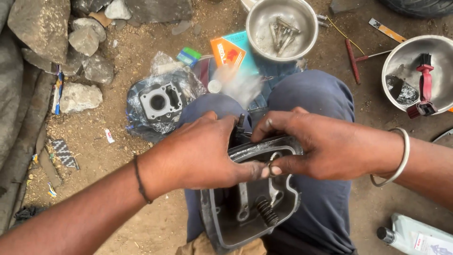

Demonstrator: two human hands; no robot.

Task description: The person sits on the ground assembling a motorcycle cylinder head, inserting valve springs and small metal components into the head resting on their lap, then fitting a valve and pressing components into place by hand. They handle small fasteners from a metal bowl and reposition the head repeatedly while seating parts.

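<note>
A dark metal engine cylinder head [250, 208] rests on my lap between my knees, its open side up, showing rocker arms and a coil valve spring [267, 211]. My left hand [203, 151] grips its left upper edge, thumb pressed inward. My right hand [314, 148] holds the upper right rim, its fingertips pinching a small metal part at the middle, touching my left thumb. A silver bangle sits on my right wrist.
On the dirt ground lie a grey cylinder block on a plastic bag [160, 101], a steel bowl with bolts [281, 29], another steel bowl with a red tool [420, 75], an orange-and-teal box [231, 49], a red-handled screwdriver [351, 59], a grey oil bottle [415, 238] and rocks [56, 42].
</note>
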